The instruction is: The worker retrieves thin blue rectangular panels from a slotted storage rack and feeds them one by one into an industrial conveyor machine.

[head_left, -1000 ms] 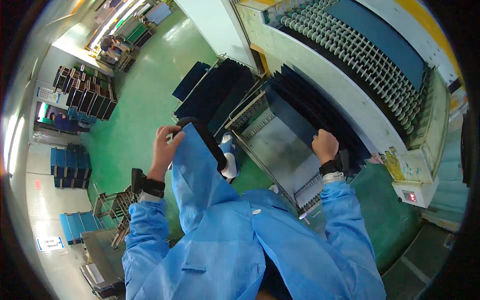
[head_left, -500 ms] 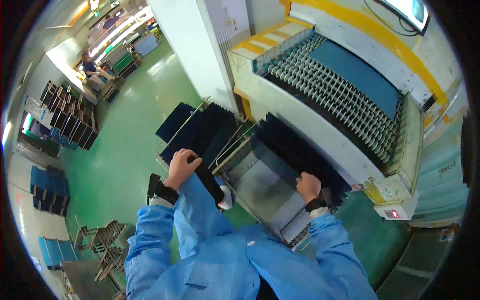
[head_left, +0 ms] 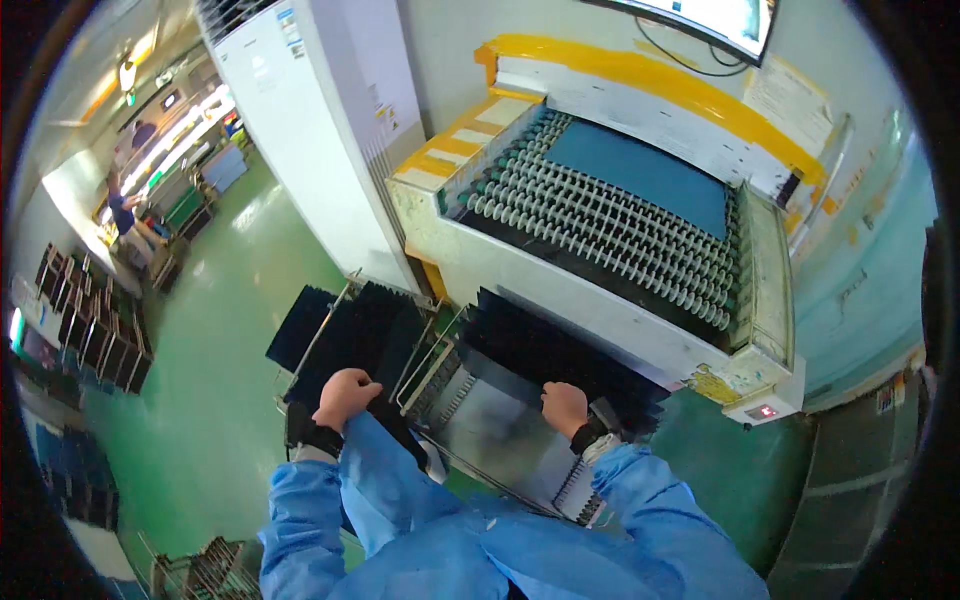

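Observation:
My left hand [head_left: 346, 397] rests over my raised left knee, its fingers curled in with nothing seen in them. Beside it stands a wire rack of dark panels [head_left: 372, 325]. My right hand [head_left: 566, 408] is closed like a fist at the near edge of a second row of dark upright panels [head_left: 560, 350]; whether its folded fingers grip anything is hidden. That row sits in a metal rack with a slotted bottom [head_left: 500, 425]. Past it, a blue flat panel [head_left: 645, 175] lies on the rollers [head_left: 610, 232] of a white machine [head_left: 560, 275].
A tall white cabinet [head_left: 310, 130] stands left of the machine. Above hangs a screen [head_left: 715, 20]. Racks of panels [head_left: 95, 320] line the left wall, and metal frames [head_left: 205, 575] lie at lower left. A person [head_left: 125, 215] is far back left. A grey box [head_left: 850, 480] stands right.
My view has turned right and upward, so the machine and racks appear farther left and lower. Both hands keep nearly the same places beside the racks. The blue panel still lies on the rollers.

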Demonstrator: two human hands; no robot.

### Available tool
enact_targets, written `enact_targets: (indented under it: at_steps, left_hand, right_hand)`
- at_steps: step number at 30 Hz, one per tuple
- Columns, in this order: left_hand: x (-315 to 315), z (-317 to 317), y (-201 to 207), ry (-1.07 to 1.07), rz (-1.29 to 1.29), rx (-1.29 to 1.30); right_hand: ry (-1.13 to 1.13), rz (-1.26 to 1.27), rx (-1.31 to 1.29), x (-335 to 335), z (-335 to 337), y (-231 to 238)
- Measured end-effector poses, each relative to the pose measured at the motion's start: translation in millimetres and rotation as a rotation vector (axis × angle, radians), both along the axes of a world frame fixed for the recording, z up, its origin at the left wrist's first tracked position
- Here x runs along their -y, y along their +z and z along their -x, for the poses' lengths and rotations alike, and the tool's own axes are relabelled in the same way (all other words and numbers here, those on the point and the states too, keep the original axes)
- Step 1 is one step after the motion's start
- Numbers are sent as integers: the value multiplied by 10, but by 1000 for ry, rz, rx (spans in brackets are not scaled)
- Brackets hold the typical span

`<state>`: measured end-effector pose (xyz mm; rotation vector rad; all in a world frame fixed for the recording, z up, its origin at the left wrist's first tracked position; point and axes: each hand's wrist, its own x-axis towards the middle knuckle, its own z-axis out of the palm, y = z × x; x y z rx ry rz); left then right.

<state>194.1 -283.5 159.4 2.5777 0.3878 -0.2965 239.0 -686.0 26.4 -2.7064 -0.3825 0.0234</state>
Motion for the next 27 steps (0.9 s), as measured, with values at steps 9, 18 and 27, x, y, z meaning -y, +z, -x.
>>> enact_targets:
  at_steps: [9, 18, 27]
  left_hand:
    - [-207, -287, -207, -17, 55, -162]
    - [-210, -310, -125, -11, 178, -181]
    - [-317, -252, -135, 36, 519, -297]
  right_hand:
    - [64, -19, 69, 39, 32, 963]
    - [-180, -286, 72, 916, -64, 1849]
    - [-327, -1539, 21, 1148, -55, 1887]
